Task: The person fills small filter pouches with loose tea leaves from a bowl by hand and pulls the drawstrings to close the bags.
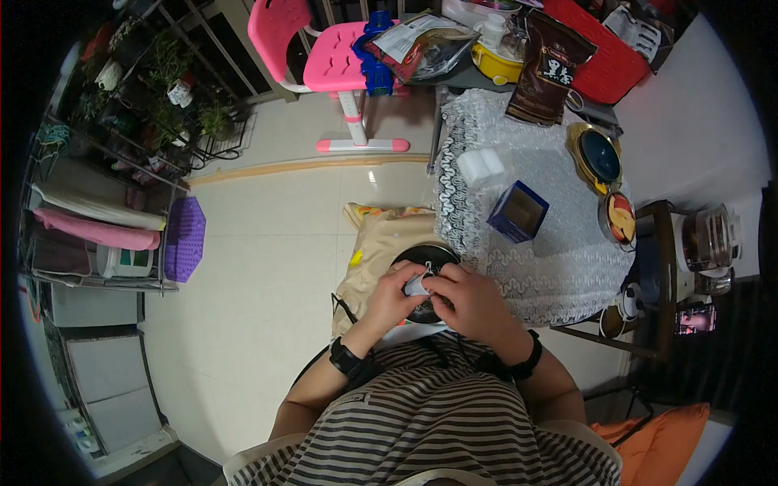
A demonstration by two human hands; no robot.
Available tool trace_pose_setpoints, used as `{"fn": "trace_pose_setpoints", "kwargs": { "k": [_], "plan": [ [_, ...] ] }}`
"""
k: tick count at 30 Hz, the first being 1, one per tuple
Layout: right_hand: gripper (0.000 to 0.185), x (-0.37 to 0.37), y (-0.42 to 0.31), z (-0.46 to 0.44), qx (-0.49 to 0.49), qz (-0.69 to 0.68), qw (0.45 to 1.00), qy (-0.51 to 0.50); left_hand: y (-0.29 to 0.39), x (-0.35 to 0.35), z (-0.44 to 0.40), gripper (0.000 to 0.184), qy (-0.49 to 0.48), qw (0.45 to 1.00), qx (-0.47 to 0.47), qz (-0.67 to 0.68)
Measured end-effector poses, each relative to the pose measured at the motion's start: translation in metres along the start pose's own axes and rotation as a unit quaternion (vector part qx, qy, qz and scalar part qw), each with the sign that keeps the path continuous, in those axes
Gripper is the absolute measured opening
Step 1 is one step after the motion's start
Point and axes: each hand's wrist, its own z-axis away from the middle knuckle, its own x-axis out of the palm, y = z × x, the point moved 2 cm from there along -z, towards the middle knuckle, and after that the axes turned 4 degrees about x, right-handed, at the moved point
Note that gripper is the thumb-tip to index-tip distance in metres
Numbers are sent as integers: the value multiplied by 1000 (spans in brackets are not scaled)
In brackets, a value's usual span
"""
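Observation:
Both my hands meet above a round black pan or bowl (438, 257) at my lap. Between the fingers is a small whitish packet (416, 285). My left hand (392, 296) grips its left side. The fingers of my right hand (468, 298) pinch its right edge. What exactly the packet is cannot be made out. Under the black round thing lies a beige patterned cloth or bag (374, 243). On the lace-covered table (559, 275) to the right stand an open blue box (519, 212) and white wrapped pieces (481, 167).
A brown bag (551, 69), a dark blue bowl (600, 156) and a bowl of sliced food (620, 219) are on the table. A pink chair (336, 61) stands ahead. Plants and a towel rack (97, 235) line the left side. An orange cushion (660, 437) lies behind right.

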Motion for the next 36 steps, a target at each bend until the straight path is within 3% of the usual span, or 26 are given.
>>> {"fn": "trace_pose_setpoints", "kwargs": {
  "k": [5,7,12,18,25,28,33,36],
  "plan": [
    [14,1,-2,0,1,42,997,-62,-10,1,0,39,-9,999,41,-4],
    [17,4,-2,2,-20,-22,996,-87,-9,2,0,40,-23,998,58,-1],
    [17,4,0,4,-7,-27,999,-44,-8,4,3,46,6,995,96,-15],
    [19,6,1,4,-12,3,999,-52,-1,3,-1,42,-65,993,95,-31],
    [16,8,-3,1,-16,-27,999,21,-3,5,-4,35,-33,992,81,86],
    [14,6,-4,0,-2,-6,1000,-11,-12,6,-2,35,-51,990,90,95],
    [12,5,-5,0,4,-27,1000,-1,-20,4,2,33,-2,995,30,92],
    [10,1,-9,-1,11,-36,999,-31,-15,3,0,40,28,996,58,63]
  ]
}}
